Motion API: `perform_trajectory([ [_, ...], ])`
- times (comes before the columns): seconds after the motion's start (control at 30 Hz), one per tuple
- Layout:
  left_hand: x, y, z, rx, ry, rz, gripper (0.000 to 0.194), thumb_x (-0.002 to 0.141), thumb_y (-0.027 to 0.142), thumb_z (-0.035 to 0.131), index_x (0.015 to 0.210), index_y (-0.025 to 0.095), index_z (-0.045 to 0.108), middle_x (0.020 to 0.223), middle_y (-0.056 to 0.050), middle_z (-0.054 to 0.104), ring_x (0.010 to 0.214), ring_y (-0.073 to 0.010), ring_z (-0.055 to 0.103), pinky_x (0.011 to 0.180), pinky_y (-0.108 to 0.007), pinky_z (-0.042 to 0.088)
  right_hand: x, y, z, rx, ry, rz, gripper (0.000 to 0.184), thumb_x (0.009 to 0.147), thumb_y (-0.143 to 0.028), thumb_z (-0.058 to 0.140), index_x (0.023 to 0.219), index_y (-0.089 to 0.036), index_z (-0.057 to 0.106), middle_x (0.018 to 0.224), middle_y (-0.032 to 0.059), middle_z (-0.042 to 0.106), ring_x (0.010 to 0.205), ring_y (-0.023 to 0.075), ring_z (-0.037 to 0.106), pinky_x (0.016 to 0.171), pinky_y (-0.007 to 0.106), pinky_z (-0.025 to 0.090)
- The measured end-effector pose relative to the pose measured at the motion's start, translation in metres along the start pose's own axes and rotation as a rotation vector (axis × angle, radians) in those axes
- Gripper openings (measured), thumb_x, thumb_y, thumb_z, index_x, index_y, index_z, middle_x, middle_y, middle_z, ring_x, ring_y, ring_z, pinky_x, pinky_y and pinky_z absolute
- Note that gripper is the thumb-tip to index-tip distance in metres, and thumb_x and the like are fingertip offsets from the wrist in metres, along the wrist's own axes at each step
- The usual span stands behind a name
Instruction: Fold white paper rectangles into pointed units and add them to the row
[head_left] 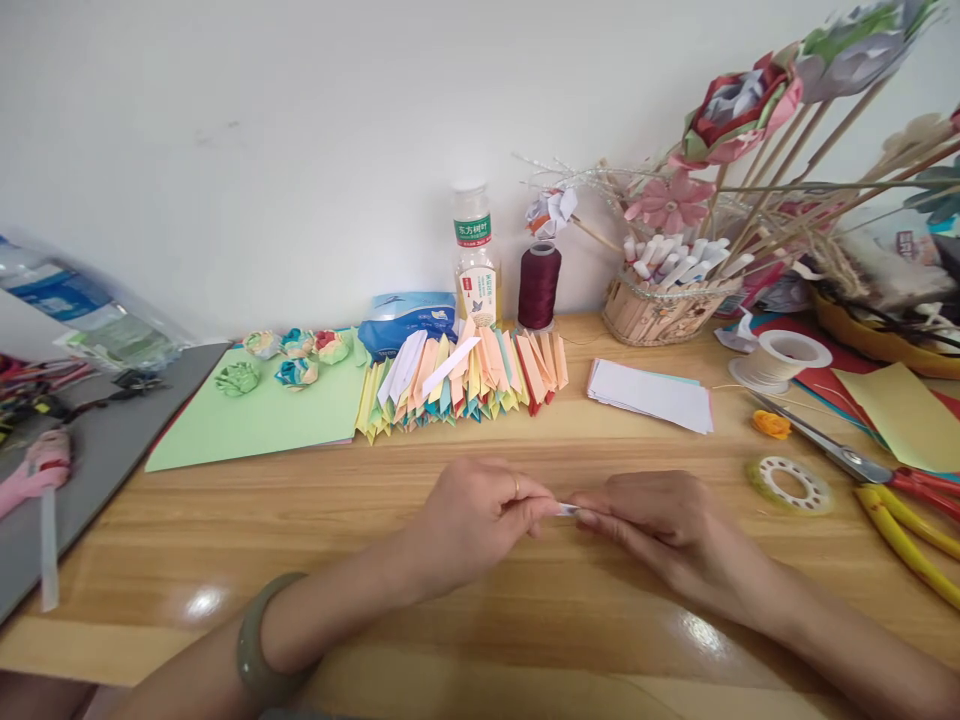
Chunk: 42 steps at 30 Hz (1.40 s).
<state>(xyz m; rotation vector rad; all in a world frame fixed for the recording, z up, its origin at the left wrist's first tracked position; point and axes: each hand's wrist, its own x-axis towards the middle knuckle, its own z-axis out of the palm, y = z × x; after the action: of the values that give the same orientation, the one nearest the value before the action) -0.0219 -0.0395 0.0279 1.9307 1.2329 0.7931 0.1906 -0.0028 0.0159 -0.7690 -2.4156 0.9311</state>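
Between my two hands is a narrow folded strip of white paper [568, 510], mostly covered by the fingers. My left hand [484, 510] pinches its left end between thumb and forefinger; a ring is on one finger. The other end is pinched by my right hand [667, 525]. Both hands are low over the wooden table. Behind them lies a long row of folded paper pieces [457, 375] in yellow, peach, white, red and blue-green. A stack of white paper slips [649, 395] rests beyond my right hand.
At right lie clear tape [789, 486], scissors [847, 455], yellow-handled pliers [911, 530] and a white spool [780, 360]. Paper flowers [298, 372] sit on green sheets [247, 430]. Along the wall stand a tissue pack [409, 322], a bottle [475, 260], maroon thread [539, 285] and a marker basket [664, 308].
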Motion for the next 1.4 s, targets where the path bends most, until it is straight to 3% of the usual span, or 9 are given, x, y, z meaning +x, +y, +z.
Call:
perform_trajectory([
  [0.23,-0.001,0.001,-0.006,0.051,-0.059,-0.035,0.021,0.086,0.019,0.056,0.067,0.019,0.066,0.060,0.003,0.062,0.062,-0.0115,0.058,0.064,-0.019,0.043,-0.001,0.006,-0.012,0.187,-0.153,0.103,0.031,0.094,-0.033,0.040,0.083,-0.020,0.066,0.068,0.0016,0.066,0.062,0.0145,0.062,0.060,0.025,0.046],
  [0.5,-0.004,-0.001,-0.021,-0.079,-0.147,-0.120,0.025,0.087,0.017,0.045,0.077,0.021,0.068,0.089,0.001,0.070,0.079,-0.0129,0.064,0.072,-0.021,0.046,-0.003,0.013,-0.021,0.317,-0.146,0.146,0.034,0.093,-0.040,0.039,0.103,-0.022,0.066,0.077,0.0025,0.068,0.067,0.0146,0.063,0.064,0.027,0.050],
  [0.57,-0.005,-0.006,-0.028,-0.085,-0.036,-0.174,0.019,0.084,0.020,0.051,0.073,0.021,0.066,0.080,0.002,0.070,0.071,-0.0132,0.064,0.065,-0.021,0.047,-0.002,0.015,-0.026,0.274,-0.055,0.213,0.036,0.091,-0.045,0.043,0.106,-0.022,0.065,0.074,0.0028,0.067,0.066,0.0162,0.063,0.063,0.029,0.050],
  [0.63,-0.004,-0.014,-0.040,0.030,0.220,-0.185,0.011,0.081,0.023,0.055,0.074,0.021,0.064,0.073,0.003,0.068,0.069,-0.0143,0.064,0.063,-0.022,0.047,0.000,0.019,-0.030,0.191,0.107,0.297,0.042,0.087,-0.052,0.046,0.108,-0.021,0.066,0.069,0.0029,0.066,0.066,0.0180,0.062,0.064,0.031,0.050],
  [0.7,0.000,-0.022,-0.054,0.325,0.598,-0.154,0.009,0.081,0.026,0.055,0.076,0.021,0.061,0.075,0.001,0.067,0.072,-0.0161,0.063,0.066,-0.025,0.046,0.003,0.021,-0.034,0.112,0.253,0.357,0.050,0.082,-0.059,0.047,0.106,-0.020,0.067,0.065,0.0028,0.064,0.065,0.0190,0.061,0.065,0.034,0.050],
  [0.77,0.007,-0.030,-0.066,0.676,0.761,-0.123,0.013,0.082,0.030,0.054,0.075,0.020,0.059,0.073,-0.002,0.063,0.072,-0.0197,0.060,0.064,-0.028,0.044,0.006,0.022,-0.034,0.082,0.288,0.388,0.054,0.079,-0.064,0.048,0.103,-0.020,0.068,0.063,0.0022,0.063,0.063,0.0188,0.060,0.064,0.034,0.050],
  [0.93,0.016,-0.041,-0.076,1.031,0.629,-0.152,0.017,0.083,0.035,0.059,0.089,0.020,0.054,0.092,-0.006,0.059,0.088,-0.0266,0.055,0.061,-0.031,0.040,0.007,0.023,-0.032,0.088,0.211,0.393,0.050,0.080,-0.061,0.049,0.100,-0.020,0.069,0.063,0.0024,0.064,0.061,0.0188,0.060,0.060,0.032,0.050],
  [1.17,0.031,-0.048,-0.069,1.002,0.486,-0.097,0.021,0.078,0.033,0.062,0.092,0.020,0.055,0.095,-0.007,0.062,0.090,-0.0284,0.049,0.075,-0.038,0.041,0.003,0.036,-0.049,-0.061,0.457,0.426,0.051,0.078,-0.066,0.046,0.089,-0.021,0.068,0.070,0.0042,0.066,0.068,0.0200,0.061,0.067,0.034,0.048],
  [1.4,0.054,-0.048,-0.073,0.915,0.493,-0.217,0.005,0.076,0.023,0.057,0.072,0.023,0.053,0.069,-0.001,0.060,0.076,-0.0235,0.054,0.057,-0.031,0.040,0.001,0.028,-0.056,-0.089,0.488,0.461,0.057,0.077,-0.069,0.044,0.091,-0.019,0.067,0.069,0.0060,0.066,0.066,0.0190,0.060,0.068,0.032,0.046],
])
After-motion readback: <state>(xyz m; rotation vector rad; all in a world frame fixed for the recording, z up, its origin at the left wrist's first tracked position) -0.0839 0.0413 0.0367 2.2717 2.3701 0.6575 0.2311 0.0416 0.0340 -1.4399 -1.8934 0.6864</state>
